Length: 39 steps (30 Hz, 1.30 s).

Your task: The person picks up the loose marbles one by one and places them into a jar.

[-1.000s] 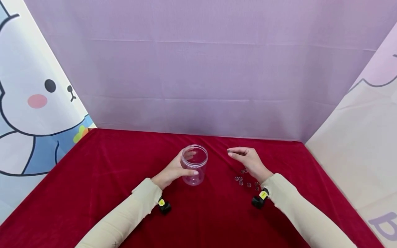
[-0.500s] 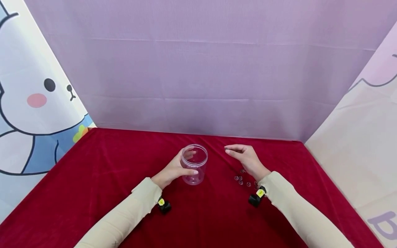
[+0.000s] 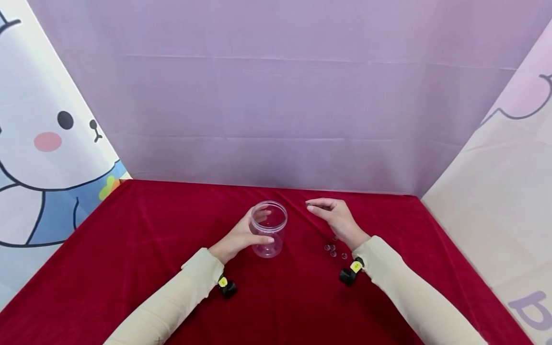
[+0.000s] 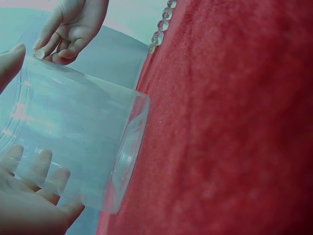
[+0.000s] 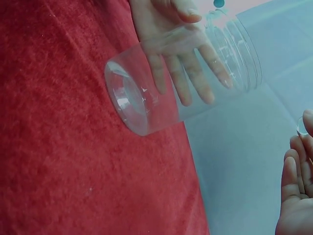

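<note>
A clear plastic jar (image 3: 269,244) with no lid stands upright on the red cloth, its mouth facing up. My left hand (image 3: 241,239) grips it round the side, thumb at the front and fingers behind, all showing through the wall in the right wrist view. To the right of the jar, raised to about rim height, my right hand (image 3: 338,218) pinches a small clear glass bead (image 4: 39,53) between thumb and fingertips. Several similar round beads (image 3: 333,254) lie loose on the cloth below the right wrist, and some are hidden by the forearm.
Red velvet cloth (image 3: 151,230) covers the table. Behind its far edge hangs a purple curtain (image 3: 276,120), with a cartoon-printed panel (image 3: 47,191) at left and a pale panel (image 3: 496,215) at right. Each wrist wears a small black camera (image 3: 348,276).
My right hand has moved left and slightly up toward the jar with the bead still pinched. My left hand and the jar stay in place.
</note>
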Tool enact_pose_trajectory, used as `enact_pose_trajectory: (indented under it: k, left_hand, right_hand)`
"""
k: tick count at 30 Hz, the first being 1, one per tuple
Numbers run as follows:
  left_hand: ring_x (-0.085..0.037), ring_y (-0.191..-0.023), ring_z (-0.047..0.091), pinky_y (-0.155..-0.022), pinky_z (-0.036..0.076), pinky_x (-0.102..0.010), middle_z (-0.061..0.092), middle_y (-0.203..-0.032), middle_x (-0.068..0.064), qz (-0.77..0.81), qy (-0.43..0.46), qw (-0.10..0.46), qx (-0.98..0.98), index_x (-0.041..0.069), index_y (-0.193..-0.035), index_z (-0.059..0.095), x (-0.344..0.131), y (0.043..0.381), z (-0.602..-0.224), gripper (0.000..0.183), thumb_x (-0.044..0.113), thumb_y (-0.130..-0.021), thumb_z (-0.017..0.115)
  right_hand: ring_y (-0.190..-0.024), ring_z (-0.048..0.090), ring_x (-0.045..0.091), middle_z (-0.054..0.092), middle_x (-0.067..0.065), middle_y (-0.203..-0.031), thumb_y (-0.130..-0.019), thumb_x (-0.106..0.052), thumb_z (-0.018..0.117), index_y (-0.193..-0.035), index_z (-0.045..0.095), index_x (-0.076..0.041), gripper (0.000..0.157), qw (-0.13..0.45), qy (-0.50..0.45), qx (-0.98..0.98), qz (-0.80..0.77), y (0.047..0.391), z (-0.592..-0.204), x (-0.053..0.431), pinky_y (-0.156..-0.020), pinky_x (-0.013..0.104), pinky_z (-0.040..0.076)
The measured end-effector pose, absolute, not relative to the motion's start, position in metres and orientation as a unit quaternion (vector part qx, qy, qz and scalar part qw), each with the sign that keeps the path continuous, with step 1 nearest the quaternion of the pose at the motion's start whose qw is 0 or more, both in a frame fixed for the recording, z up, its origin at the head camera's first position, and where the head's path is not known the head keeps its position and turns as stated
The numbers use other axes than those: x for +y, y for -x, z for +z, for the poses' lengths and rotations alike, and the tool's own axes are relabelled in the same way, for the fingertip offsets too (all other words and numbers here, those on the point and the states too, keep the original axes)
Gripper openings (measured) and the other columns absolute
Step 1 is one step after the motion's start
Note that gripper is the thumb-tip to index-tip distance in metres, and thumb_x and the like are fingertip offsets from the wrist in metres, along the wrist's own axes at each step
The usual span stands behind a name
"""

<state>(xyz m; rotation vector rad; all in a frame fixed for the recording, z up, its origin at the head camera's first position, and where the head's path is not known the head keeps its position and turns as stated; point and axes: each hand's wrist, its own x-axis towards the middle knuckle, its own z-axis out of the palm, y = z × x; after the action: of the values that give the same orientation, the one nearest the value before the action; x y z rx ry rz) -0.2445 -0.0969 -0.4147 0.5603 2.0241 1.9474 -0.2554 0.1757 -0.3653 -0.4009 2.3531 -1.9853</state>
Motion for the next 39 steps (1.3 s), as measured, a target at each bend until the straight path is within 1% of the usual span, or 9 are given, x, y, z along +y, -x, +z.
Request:
enact_pose_trajectory:
  k: [3, 6, 8, 12, 17, 25, 33, 36, 39]
  left_hand:
    - [-0.031, -0.136, 0.028, -0.104, 0.037, -0.047, 0.034, -0.147, -0.011, 0.673, -0.192, 0.138, 0.701, 0.025, -0.143, 0.027, -0.098, 0.244, -0.414, 0.083, 0.003, -0.077, 0.073]
    - [-0.031, -0.136, 0.029, -0.105, 0.036, -0.046, 0.034, -0.147, -0.01, 0.673, -0.189, 0.137, 0.701, 0.025, -0.142, 0.028, -0.097, 0.245, -0.414, 0.082, 0.004, -0.077, 0.073]
    - [-0.031, -0.136, 0.029, -0.105, 0.037, -0.046, 0.034, -0.147, -0.011, 0.673, -0.188, 0.136, 0.702, 0.025, -0.142, 0.028, -0.097, 0.245, -0.414, 0.083, 0.005, -0.077, 0.074]
    - [-0.031, -0.136, 0.029, -0.105, 0.037, -0.046, 0.035, -0.147, -0.011, 0.674, -0.185, 0.137, 0.702, 0.025, -0.142, 0.028, -0.094, 0.245, -0.413, 0.082, 0.006, -0.077, 0.075]
    - [-0.03, -0.136, 0.029, -0.106, 0.035, -0.046, 0.035, -0.147, -0.011, 0.677, -0.187, 0.139, 0.698, 0.026, -0.142, 0.029, -0.09, 0.244, -0.413, 0.082, 0.003, -0.077, 0.074]
    - [-0.029, -0.136, 0.029, -0.105, 0.035, -0.048, 0.034, -0.147, -0.012, 0.673, -0.2, 0.141, 0.698, 0.025, -0.142, 0.027, -0.087, 0.243, -0.413, 0.083, 0.002, -0.077, 0.073]
    - [-0.03, -0.136, 0.029, -0.104, 0.036, -0.049, 0.034, -0.147, -0.013, 0.67, -0.205, 0.137, 0.7, 0.024, -0.143, 0.027, -0.087, 0.244, -0.412, 0.082, 0.003, -0.077, 0.072]
    - [-0.029, -0.135, 0.03, -0.105, 0.035, -0.049, 0.035, -0.146, -0.011, 0.672, -0.202, 0.138, 0.699, 0.024, -0.143, 0.027, -0.086, 0.244, -0.413, 0.082, 0.004, -0.077, 0.073]
    - [-0.025, -0.134, 0.033, -0.105, 0.036, -0.048, 0.038, -0.145, -0.007, 0.673, -0.194, 0.144, 0.699, 0.025, -0.142, 0.027, -0.086, 0.244, -0.415, 0.082, 0.006, -0.077, 0.074]
  right_hand:
    - [-0.107, 0.058, 0.008, 0.067, 0.012, -0.112, -0.086, -0.014, 0.068, -0.116, 0.062, 0.008, 0.037, 0.016, 0.132, 0.759, -0.637, 0.256, -0.364, 0.172, -0.093, 0.024, 0.044]
    - [-0.106, 0.059, 0.007, 0.066, 0.014, -0.114, -0.087, -0.013, 0.068, -0.116, 0.062, 0.008, 0.037, 0.013, 0.138, 0.759, -0.636, 0.257, -0.362, 0.169, -0.092, 0.024, 0.045]
    - [-0.105, 0.059, 0.007, 0.067, 0.012, -0.112, -0.086, -0.013, 0.068, -0.115, 0.062, 0.009, 0.036, 0.011, 0.143, 0.755, -0.64, 0.258, -0.362, 0.167, -0.092, 0.023, 0.045]
    - [-0.103, 0.06, 0.007, 0.07, 0.003, -0.105, -0.086, -0.01, 0.068, -0.115, 0.061, 0.011, 0.036, 0.012, 0.155, 0.746, -0.647, 0.259, -0.362, 0.163, -0.089, 0.022, 0.047]
    - [-0.101, 0.06, 0.008, 0.07, -0.008, -0.099, -0.086, -0.011, 0.068, -0.115, 0.061, 0.009, 0.036, 0.019, 0.156, 0.74, -0.654, 0.256, -0.361, 0.156, -0.086, 0.022, 0.049]
    - [-0.098, 0.062, 0.008, 0.07, -0.009, -0.096, -0.085, -0.006, 0.067, -0.113, 0.06, 0.014, 0.035, 0.01, 0.173, 0.716, -0.676, 0.255, -0.358, 0.146, -0.085, 0.022, 0.049]
    - [-0.1, 0.062, 0.013, 0.071, 0.001, -0.103, -0.085, -0.01, 0.068, -0.11, 0.066, 0.007, 0.03, 0.008, 0.182, 0.728, -0.661, 0.257, -0.356, 0.138, -0.085, 0.025, 0.05]
    - [-0.1, 0.062, 0.013, 0.07, 0.008, -0.107, -0.085, -0.011, 0.069, -0.109, 0.066, 0.007, 0.03, 0.009, 0.185, 0.732, -0.655, 0.258, -0.358, 0.136, -0.085, 0.026, 0.05]
    - [-0.098, 0.062, 0.012, 0.066, 0.018, -0.111, -0.085, -0.01, 0.069, -0.11, 0.065, 0.009, 0.032, 0.012, 0.187, 0.735, -0.651, 0.257, -0.362, 0.134, -0.084, 0.025, 0.05]
